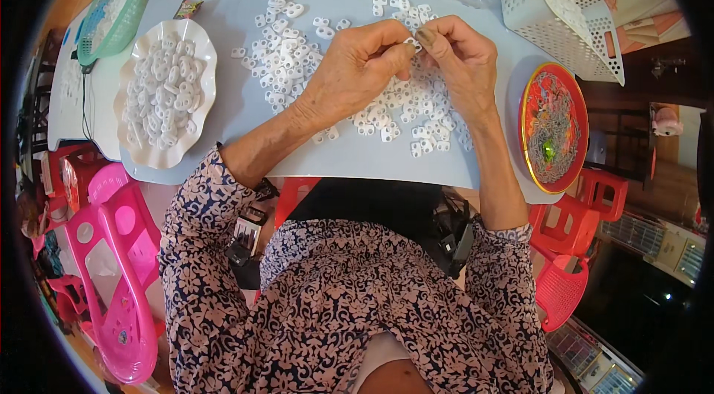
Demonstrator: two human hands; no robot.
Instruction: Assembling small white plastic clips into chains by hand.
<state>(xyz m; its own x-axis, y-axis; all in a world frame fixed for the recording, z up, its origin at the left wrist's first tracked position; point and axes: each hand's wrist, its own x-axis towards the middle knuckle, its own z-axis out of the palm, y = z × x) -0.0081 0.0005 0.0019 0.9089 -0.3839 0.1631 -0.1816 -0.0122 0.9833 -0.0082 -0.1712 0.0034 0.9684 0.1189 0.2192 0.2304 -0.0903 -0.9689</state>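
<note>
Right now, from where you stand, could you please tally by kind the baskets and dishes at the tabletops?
Baskets: 2 (green basket, white perforated basket)
Dishes: 2 (white scalloped dish, red dish with a gold rim)
Total: 4

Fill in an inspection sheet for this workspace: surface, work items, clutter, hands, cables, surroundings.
Surface: pale blue-grey tabletop, partly covered.
Work items: small white oblong pieces heaped loose mid-table; more in a white scalloped-edge oval dish at left; gold-rimmed round red tray at right holds mostly small grey parts.
Clutter: small dark shiny packet just beyond the dish; green plastic basket, far left; white perforated plastic basket, far right.
Hands: left hand pinches a white piece; right hand's fingertips meet it, exact grip hidden.
Cables: thin black cable near the green basket.
Surroundings: pink plastic chair at left, red plastic stools at right.
</note>
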